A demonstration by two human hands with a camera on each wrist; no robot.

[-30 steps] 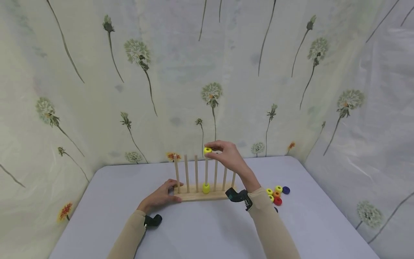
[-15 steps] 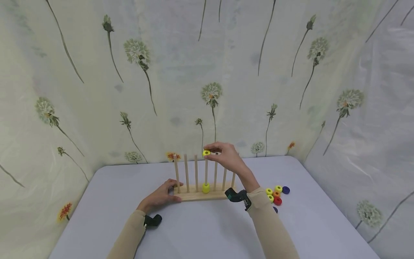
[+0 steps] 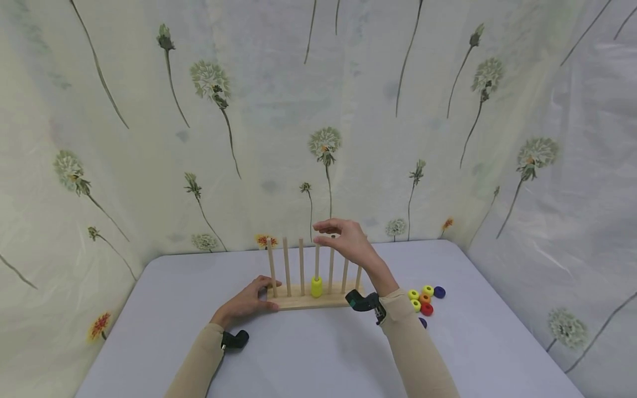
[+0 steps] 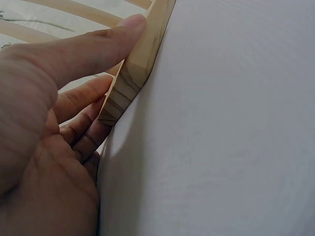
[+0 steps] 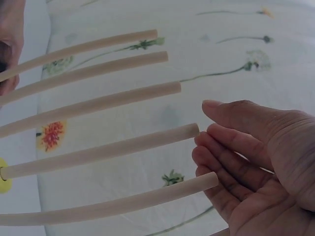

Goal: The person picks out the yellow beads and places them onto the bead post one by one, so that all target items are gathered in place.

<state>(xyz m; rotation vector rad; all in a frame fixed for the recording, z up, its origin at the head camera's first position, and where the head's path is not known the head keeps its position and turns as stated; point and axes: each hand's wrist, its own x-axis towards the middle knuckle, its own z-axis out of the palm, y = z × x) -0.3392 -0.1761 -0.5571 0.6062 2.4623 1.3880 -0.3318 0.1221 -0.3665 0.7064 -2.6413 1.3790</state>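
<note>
A wooden peg stand (image 3: 298, 302) with a row of several upright pegs sits on the table. Yellow beads (image 3: 316, 287) form a short stack at the foot of its middle peg; one shows at the lower left edge of the right wrist view. My left hand (image 3: 247, 300) grips the stand's left end, thumb on the front edge and fingers behind, as the left wrist view (image 4: 74, 73) confirms. At the top of the middle peg hovers my right hand (image 3: 348, 240), fingers and thumb parted with nothing between them. In the right wrist view its fingertips are beside the peg's tip.
To the right of the stand lie loose beads on the table (image 3: 308, 354): several yellow ones (image 3: 415, 305), an orange one (image 3: 424, 298), a red one (image 3: 427, 309) and blue ones (image 3: 439, 292). A flower-printed cloth (image 3: 269, 138) hangs behind the table.
My right hand has let go of the yellow bead, which has dropped down the middle peg onto the one below, making the stack taller. My left hand stays put.
</note>
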